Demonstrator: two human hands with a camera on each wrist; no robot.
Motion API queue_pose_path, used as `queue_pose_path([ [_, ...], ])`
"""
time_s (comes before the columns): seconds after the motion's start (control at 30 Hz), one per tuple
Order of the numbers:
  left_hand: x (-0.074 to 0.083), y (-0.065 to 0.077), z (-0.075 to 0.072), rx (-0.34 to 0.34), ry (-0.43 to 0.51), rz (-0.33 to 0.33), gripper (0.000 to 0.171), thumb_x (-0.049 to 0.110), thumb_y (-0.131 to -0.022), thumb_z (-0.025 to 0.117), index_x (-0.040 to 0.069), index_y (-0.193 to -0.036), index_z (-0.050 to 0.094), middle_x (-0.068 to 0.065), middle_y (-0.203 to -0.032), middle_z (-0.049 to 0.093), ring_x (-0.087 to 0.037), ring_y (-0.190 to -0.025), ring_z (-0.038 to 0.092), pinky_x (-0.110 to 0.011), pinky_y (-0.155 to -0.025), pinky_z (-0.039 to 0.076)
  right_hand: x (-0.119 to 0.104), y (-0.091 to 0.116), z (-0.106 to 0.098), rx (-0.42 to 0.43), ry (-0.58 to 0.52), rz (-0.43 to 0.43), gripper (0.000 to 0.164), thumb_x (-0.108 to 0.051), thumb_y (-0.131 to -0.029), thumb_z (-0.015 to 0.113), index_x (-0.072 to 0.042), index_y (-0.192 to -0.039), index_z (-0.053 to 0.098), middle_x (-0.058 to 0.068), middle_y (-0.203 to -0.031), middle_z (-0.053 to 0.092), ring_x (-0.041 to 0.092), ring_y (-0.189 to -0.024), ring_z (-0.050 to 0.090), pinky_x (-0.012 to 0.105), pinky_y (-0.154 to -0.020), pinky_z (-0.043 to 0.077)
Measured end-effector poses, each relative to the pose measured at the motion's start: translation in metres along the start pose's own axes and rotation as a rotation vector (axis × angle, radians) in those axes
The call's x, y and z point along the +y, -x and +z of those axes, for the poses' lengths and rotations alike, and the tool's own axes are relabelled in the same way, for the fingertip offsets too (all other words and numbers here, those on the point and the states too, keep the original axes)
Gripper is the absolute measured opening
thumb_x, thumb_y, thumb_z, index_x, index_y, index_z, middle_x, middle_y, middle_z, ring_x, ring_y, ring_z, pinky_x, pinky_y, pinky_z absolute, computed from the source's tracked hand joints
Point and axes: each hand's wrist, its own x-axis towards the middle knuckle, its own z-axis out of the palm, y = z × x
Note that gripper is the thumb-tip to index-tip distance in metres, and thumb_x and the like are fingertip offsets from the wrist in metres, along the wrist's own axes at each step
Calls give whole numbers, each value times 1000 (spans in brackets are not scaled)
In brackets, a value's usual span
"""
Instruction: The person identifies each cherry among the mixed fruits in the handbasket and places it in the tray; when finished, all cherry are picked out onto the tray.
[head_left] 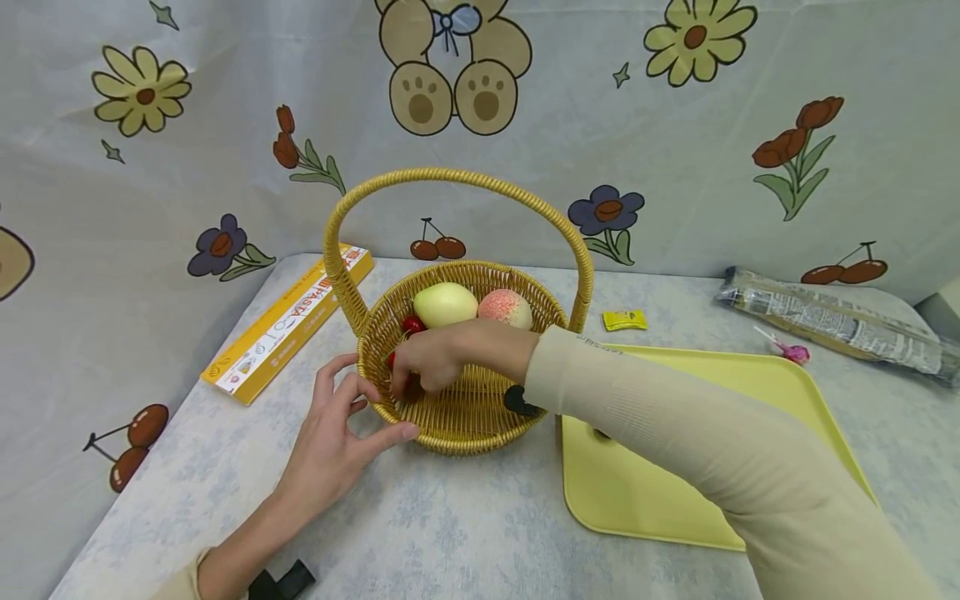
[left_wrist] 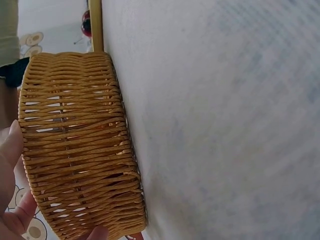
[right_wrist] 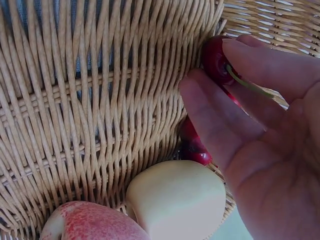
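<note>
A yellow wicker basket (head_left: pixel 472 417) with a tall arched handle stands on the table. My left hand (head_left: pixel 330 433) holds its near left side, thumb at the front rim and fingers bent along the wall. Inside the basket, my right hand (head_left: pixel 438 358) pinches a dark red cherry (right_wrist: pixel 215 59) with a green stem between thumb and fingers, against the woven bottom. More red cherries (right_wrist: pixel 192 145) lie beside those fingers. Behind the hand sit a pale yellow pear-like fruit (head_left: pixel 445 305) and a pink, speckled peach (head_left: pixel 507 308).
A yellow tray (head_left: pixel 645 492) lies to the right, partly under my right sleeve. Beyond it are a yellow wrapped candy (head_left: pixel 624 321), a pink lollipop (head_left: pixel 795 353) and a long plastic-wrapped pack (head_left: pixel 832 321). A yellow pasta box (head_left: pixel 288 325) lies left of the basket.
</note>
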Motion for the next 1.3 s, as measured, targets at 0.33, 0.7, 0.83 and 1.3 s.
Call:
queue_pose_path([
  [0.33,0,0,-4,0,-12,0,48,43,-77,84,16,-94,48,-6,-152,23,-39,-113,59,-53,-89,49,-2,18,-5,111,-36,-35,48,14,-86,57,-11,-124,69,-1,-122,66,10,-104,55,20,-90,44],
  [0.7,-1,-2,-3,-1,0,-16,49,42,-77,85,16,-95,47,-5,-153,22,-39,-113,57,-53,-88,49,-1,61,2,381,-28,-12,29,-6,-90,71,-10,-119,70,-4,-109,68,13,-94,57,26,-88,44],
  [0.83,-2,-2,-1,3,7,-4,50,41,-76,85,16,-95,47,-6,-152,22,-38,-115,56,-53,-92,48,0,80,14,474,-47,-12,30,-16,-92,73,-9,-121,69,-4,-106,67,12,-88,57,26,-83,45],
  [1.3,-3,-3,-1,-6,-6,1,50,43,-76,85,15,-95,48,-7,-153,22,-35,-114,56,-51,-94,46,-5,156,69,849,-68,7,25,-27,-93,71,-11,-112,71,-7,-103,67,5,-86,60,30,-74,51],
])
